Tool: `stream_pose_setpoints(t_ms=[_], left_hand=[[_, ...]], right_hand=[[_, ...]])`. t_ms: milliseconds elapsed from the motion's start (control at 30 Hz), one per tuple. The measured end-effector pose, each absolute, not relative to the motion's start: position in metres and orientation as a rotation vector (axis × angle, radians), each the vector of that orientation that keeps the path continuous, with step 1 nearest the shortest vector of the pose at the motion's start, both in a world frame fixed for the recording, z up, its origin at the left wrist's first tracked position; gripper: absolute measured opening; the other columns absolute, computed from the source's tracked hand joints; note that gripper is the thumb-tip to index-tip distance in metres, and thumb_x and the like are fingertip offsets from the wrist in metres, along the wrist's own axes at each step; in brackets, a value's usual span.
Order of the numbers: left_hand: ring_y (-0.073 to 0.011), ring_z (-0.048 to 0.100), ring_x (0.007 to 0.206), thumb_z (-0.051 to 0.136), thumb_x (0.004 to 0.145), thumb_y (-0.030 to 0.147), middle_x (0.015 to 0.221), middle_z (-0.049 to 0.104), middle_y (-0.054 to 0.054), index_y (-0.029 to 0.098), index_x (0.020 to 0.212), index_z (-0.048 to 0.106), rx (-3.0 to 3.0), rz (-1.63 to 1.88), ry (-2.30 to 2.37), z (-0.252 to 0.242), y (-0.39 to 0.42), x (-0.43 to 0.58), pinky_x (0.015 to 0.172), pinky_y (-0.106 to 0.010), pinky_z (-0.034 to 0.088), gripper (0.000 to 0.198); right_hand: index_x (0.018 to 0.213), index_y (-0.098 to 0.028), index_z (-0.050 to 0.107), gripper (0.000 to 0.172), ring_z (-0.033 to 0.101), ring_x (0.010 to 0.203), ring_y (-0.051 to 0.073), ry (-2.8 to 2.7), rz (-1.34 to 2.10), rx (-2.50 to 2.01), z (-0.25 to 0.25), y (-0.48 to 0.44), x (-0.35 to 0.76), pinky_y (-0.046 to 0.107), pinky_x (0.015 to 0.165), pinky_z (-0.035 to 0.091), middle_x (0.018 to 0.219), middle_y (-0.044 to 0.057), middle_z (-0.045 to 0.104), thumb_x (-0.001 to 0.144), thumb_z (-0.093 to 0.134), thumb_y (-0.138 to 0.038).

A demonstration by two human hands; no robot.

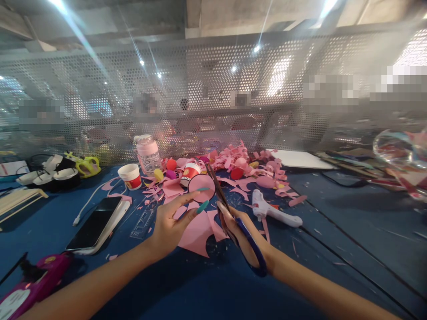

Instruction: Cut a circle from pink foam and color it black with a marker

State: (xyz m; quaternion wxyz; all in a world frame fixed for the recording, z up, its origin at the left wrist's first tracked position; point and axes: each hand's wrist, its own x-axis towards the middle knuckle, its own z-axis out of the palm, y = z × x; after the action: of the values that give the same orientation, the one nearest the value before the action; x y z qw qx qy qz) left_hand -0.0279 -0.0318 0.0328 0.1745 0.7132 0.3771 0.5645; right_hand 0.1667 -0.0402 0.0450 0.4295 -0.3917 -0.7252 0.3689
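Note:
My left hand (169,222) pinches a round pink disc (202,181) with a dark edge between its thumb and fingers; long teal nails show on them. In my right hand (245,222) is a pair of scissors (252,254) with dark blue handles, its blades pointing up and away beside the disc's right edge. Whether the blades touch the disc I cannot tell. Under my hands lies pink sheet material (196,235) with curved cut-outs. Just behind the disc, a red and white paper cup (191,172) lies tilted among pink scraps (230,155).
A white glue gun (275,213) with a black cord lies to the right. On the left are a phone (96,222), an upright paper cup (129,177), a pink-banded bottle (147,155) and a purple power strip (36,278). A perforated metal screen (213,80) stands behind the blue table.

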Motion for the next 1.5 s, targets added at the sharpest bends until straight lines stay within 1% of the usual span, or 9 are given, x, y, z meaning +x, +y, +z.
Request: stream_pose_setpoints(t_ms=[100, 367, 567, 800, 933, 1033, 1167, 1333, 1500], left_hand=[[-0.0193, 0.064, 0.097, 0.061, 0.082, 0.025, 0.109, 0.067, -0.008, 0.021, 0.113, 0.062, 2.019, 1.610, 1.055, 0.032, -0.031, -0.028, 0.085, -0.032, 0.054, 0.032], [-0.0145, 0.064, 0.096, 0.062, 0.081, 0.024, 0.105, 0.069, -0.002, 0.028, 0.113, 0.062, 1.990, 1.632, 1.035, 0.035, -0.031, -0.028, 0.085, -0.025, 0.051, 0.032], [-0.0148, 0.063, 0.098, 0.062, 0.081, 0.023, 0.107, 0.068, -0.002, 0.027, 0.113, 0.062, 1.967, 1.618, 1.036, 0.034, -0.030, -0.030, 0.087, -0.026, 0.050, 0.032], [-0.0146, 0.063, 0.098, 0.064, 0.080, 0.020, 0.106, 0.068, -0.004, 0.025, 0.109, 0.063, 1.913, 1.627, 1.006, 0.034, -0.030, -0.029, 0.088, -0.026, 0.051, 0.030], [-0.0126, 0.065, 0.090, 0.068, 0.075, 0.015, 0.097, 0.070, -0.001, 0.023, 0.099, 0.065, 1.755, 1.736, 0.894, 0.040, -0.028, -0.025, 0.081, -0.022, 0.054, 0.025], [-0.0120, 0.067, 0.082, 0.071, 0.070, 0.015, 0.088, 0.071, 0.000, 0.020, 0.092, 0.065, 1.652, 1.806, 0.855, 0.048, -0.026, -0.021, 0.075, -0.019, 0.056, 0.022], [-0.0115, 0.068, 0.079, 0.071, 0.070, 0.014, 0.085, 0.071, 0.000, 0.019, 0.090, 0.065, 1.628, 1.797, 0.860, 0.051, -0.026, -0.019, 0.071, -0.017, 0.056, 0.022], [-0.0109, 0.068, 0.079, 0.071, 0.070, 0.014, 0.086, 0.071, 0.000, 0.019, 0.090, 0.065, 1.660, 1.773, 0.888, 0.048, -0.029, -0.019, 0.072, -0.017, 0.056, 0.022], [-0.0149, 0.067, 0.089, 0.066, 0.077, 0.018, 0.095, 0.071, -0.004, 0.019, 0.094, 0.064, 1.682, 1.686, 0.906, 0.046, -0.026, -0.022, 0.079, -0.023, 0.055, 0.018]], right_hand=[[0.106, -0.016, 0.063, 0.066, 0.057, 0.080, 0.022, -1.847, 0.925, -1.010, 0.045, -0.040, 0.167, 0.033, 0.074, 0.048, 0.087, 0.008, 0.065, 0.081, 0.033, -0.069], [0.090, -0.016, 0.064, 0.063, 0.055, 0.072, 0.020, -1.824, 0.826, -1.108, 0.053, -0.047, 0.163, 0.031, 0.067, 0.047, 0.077, 0.006, 0.061, 0.081, 0.031, -0.068], [0.071, -0.020, 0.059, 0.054, 0.049, 0.056, 0.016, -1.814, 0.839, -1.158, 0.054, -0.043, 0.164, 0.027, 0.056, 0.044, 0.055, 0.000, 0.051, 0.080, 0.036, -0.068], [0.075, -0.020, 0.054, 0.049, 0.047, 0.060, 0.015, -1.776, 0.896, -1.104, 0.052, -0.043, 0.164, 0.027, 0.060, 0.042, 0.062, 0.000, 0.050, 0.083, 0.034, -0.064], [0.072, -0.019, 0.048, 0.050, 0.040, 0.054, 0.012, -1.741, 1.000, -1.085, 0.047, -0.042, 0.164, 0.025, 0.053, 0.038, 0.060, -0.002, 0.045, 0.082, 0.035, -0.066], [0.075, -0.018, 0.049, 0.049, 0.036, 0.050, 0.010, -1.724, 1.077, -1.068, 0.043, -0.043, 0.162, 0.024, 0.047, 0.034, 0.058, -0.003, 0.042, 0.083, 0.034, -0.065], [0.073, -0.019, 0.048, 0.049, 0.039, 0.052, 0.010, -1.703, 1.107, -1.028, 0.040, -0.045, 0.159, 0.023, 0.046, 0.033, 0.060, -0.002, 0.044, 0.081, 0.037, -0.066], [0.070, -0.019, 0.046, 0.048, 0.037, 0.049, 0.009, -1.744, 1.145, -0.973, 0.042, -0.046, 0.157, 0.022, 0.045, 0.033, 0.059, -0.003, 0.043, 0.083, 0.037, -0.064], [0.074, -0.019, 0.049, 0.045, 0.039, 0.052, 0.010, -1.743, 1.101, -0.967, 0.035, -0.041, 0.160, 0.023, 0.047, 0.035, 0.061, -0.002, 0.045, 0.084, 0.037, -0.062]])
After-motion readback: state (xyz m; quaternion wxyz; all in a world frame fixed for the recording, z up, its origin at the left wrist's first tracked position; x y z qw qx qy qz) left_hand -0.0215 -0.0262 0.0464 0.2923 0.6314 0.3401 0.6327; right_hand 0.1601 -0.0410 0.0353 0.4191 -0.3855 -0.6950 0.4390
